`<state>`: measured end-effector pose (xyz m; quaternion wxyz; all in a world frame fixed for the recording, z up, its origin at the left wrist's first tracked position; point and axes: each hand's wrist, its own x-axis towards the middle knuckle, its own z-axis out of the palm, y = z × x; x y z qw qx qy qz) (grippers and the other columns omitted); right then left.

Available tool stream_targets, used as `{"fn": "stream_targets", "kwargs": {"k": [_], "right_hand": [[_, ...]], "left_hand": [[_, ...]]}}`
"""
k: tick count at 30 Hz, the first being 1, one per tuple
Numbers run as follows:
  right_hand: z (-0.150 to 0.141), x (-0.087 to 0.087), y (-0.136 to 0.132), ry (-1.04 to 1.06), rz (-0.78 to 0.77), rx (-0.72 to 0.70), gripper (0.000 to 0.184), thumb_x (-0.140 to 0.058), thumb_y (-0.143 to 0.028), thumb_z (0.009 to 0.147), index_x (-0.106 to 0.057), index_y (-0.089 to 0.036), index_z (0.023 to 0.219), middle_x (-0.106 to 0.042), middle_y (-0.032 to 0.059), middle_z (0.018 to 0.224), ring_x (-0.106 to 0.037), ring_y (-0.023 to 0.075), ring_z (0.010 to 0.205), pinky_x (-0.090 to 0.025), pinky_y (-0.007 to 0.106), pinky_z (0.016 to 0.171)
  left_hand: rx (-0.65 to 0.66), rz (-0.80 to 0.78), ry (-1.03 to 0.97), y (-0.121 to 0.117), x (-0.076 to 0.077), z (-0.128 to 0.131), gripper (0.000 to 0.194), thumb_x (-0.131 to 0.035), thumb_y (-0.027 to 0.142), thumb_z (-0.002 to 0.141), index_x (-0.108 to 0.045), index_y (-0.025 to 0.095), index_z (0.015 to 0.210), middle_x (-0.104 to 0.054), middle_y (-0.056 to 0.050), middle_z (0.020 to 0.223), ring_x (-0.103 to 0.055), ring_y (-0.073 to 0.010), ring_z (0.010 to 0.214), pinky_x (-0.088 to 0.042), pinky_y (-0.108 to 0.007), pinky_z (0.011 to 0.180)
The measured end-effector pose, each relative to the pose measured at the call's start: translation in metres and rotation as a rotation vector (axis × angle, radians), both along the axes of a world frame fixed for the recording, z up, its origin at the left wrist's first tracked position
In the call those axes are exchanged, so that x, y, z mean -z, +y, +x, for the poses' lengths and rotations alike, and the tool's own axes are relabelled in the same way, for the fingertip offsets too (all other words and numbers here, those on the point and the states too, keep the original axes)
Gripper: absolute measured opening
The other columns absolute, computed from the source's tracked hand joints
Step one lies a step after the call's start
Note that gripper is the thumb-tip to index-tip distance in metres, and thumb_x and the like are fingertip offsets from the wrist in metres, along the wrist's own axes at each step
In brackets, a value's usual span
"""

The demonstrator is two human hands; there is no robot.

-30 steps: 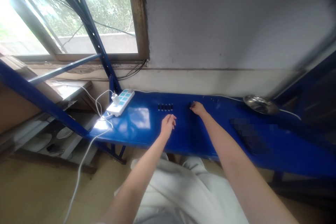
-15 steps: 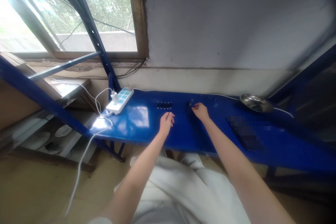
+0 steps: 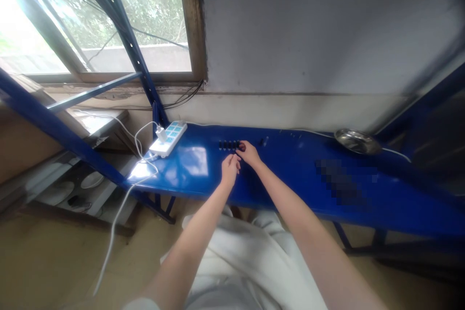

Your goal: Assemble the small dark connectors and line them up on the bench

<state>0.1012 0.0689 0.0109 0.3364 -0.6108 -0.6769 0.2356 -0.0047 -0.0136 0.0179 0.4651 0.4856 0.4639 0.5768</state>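
A row of several small black parts (image 3: 228, 145) stands on the blue shelf (image 3: 290, 174) near the wall. My right hand (image 3: 248, 152) is at the right end of that row, fingers pinched together at the last black part. My left hand (image 3: 230, 168) rests on the shelf just in front of the row, fingers curled loosely and holding nothing I can see. A few more small black parts (image 3: 263, 142) lie on the shelf to the right.
A white power strip (image 3: 168, 139) with a plugged charger and white cable lies at the shelf's left end. A metal bowl (image 3: 357, 141) sits at the far right by the wall. A blurred dark patch (image 3: 343, 179) lies right of my arms. Blue rack struts cross the window.
My right hand has moved left from the loose black parts to the right end of the row. My left hand has hardly shifted.
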Motion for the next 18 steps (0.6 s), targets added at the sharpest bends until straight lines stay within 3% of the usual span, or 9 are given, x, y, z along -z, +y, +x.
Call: {"fn": "stream_targets", "kwargs": {"k": [5, 18], "right_hand": [[-0.0055, 0.0081, 0.0079, -0.039, -0.009, 0.070, 0.035, -0.058, -0.020, 0.074, -0.055, -0.020, 0.108, -0.066, 0.0048, 0.101, -0.059, 0.0168, 0.096, -0.043, 0.032, 0.087], [-0.0119, 0.0082, 0.0078, -0.071, 0.018, 0.113, 0.026, -0.055, -0.019, 0.074, -0.059, -0.020, 0.100, -0.066, 0.0042, 0.095, -0.058, 0.0176, 0.094, -0.042, 0.032, 0.085]], "left_hand": [[0.005, -0.009, -0.007, 0.0006, -0.0022, 0.0004, 0.028, -0.045, 0.039, 0.082, -0.054, 0.015, 0.069, -0.044, 0.004, 0.049, -0.040, -0.0055, 0.039, -0.031, -0.019, 0.041], [0.003, 0.017, -0.004, 0.0024, 0.0034, 0.0002, 0.027, -0.043, 0.036, 0.083, -0.054, 0.015, 0.070, -0.045, 0.005, 0.049, -0.040, -0.0056, 0.039, -0.031, -0.019, 0.042]]}}
